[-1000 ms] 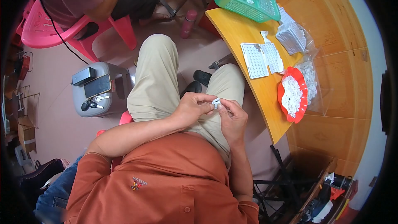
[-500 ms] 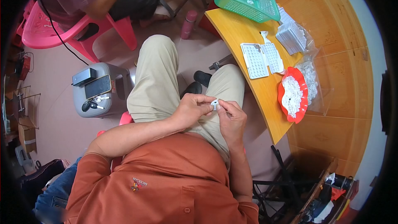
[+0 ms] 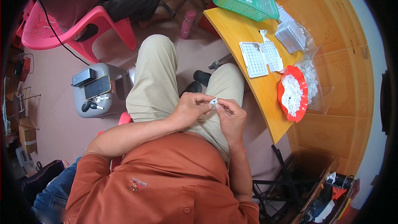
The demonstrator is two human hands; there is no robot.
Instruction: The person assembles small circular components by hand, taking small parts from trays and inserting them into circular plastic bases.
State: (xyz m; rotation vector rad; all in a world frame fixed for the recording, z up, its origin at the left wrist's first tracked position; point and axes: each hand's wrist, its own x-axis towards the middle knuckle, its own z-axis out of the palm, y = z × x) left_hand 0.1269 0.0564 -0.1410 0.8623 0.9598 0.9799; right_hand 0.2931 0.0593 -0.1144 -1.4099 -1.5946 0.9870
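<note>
Above my lap, a small white plastic piece (image 3: 213, 101) with a dark spot is pinched between both hands. My left hand (image 3: 191, 108) is closed, its thumb and forefinger gripping the piece from the left. From the other side, the fingertips of my right hand (image 3: 232, 116) press on the same piece. Its exact kind is too small to make out, and the fingers hide part of it. On the table to the right lies an open white tray (image 3: 253, 59) with rows of round cells. A red scalloped dish (image 3: 304, 84) nearby holds many tiny white parts.
A green basket (image 3: 265, 14) of white ring-like parts sits on the yellow table (image 3: 271, 118). Stacked white trays (image 3: 291, 37) and a plastic bag of parts stand behind. At left, a grey box (image 3: 78, 99) carries a phone and keys. Another person sits on a pink chair (image 3: 99, 18).
Both hands stay on the white piece, which has tilted slightly between the fingers. At the upper left, the other person's arm has shifted upward.
</note>
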